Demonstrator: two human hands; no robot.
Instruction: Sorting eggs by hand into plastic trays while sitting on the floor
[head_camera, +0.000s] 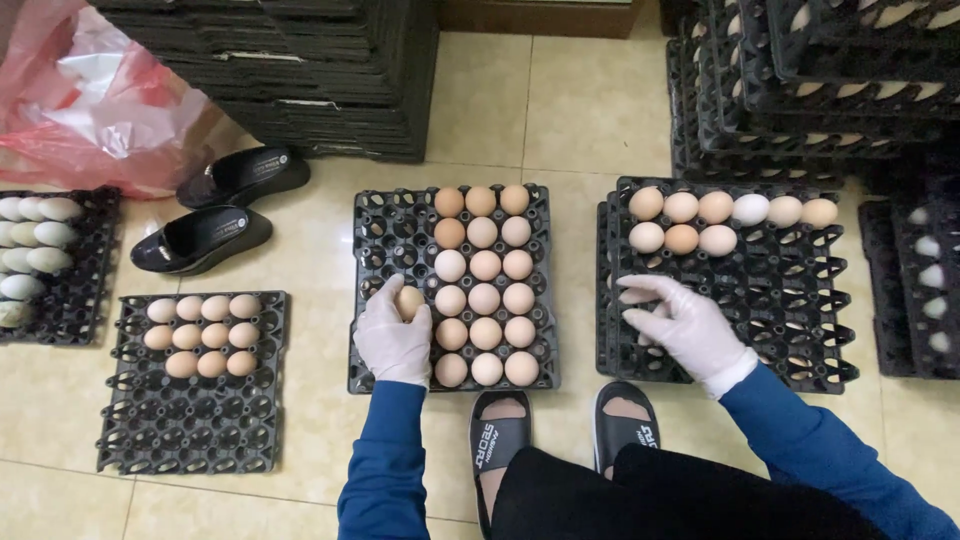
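Eggs everywhere, head view: middle tray (375, 225) has 18 seated, plus one egg (408, 300) cupped in the left hand (392, 338) at 9 o'clock. Right hand (685, 325) lies spread, empty, on the right tray (800, 300), nine eggs at 12 o'clock. Left tray (190, 420): 11.

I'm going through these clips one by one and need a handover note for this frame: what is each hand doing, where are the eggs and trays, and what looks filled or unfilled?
Left hand, gloved, grips one brown egg over the middle tray.
Right hand, gloved, rests open on the right tray, holding nothing.
Filled: the middle tray's three right columns; its left columns are bare.
The right tray has nine eggs along its far rows, the rest bare.
The left tray holds twelve eggs in its far half.
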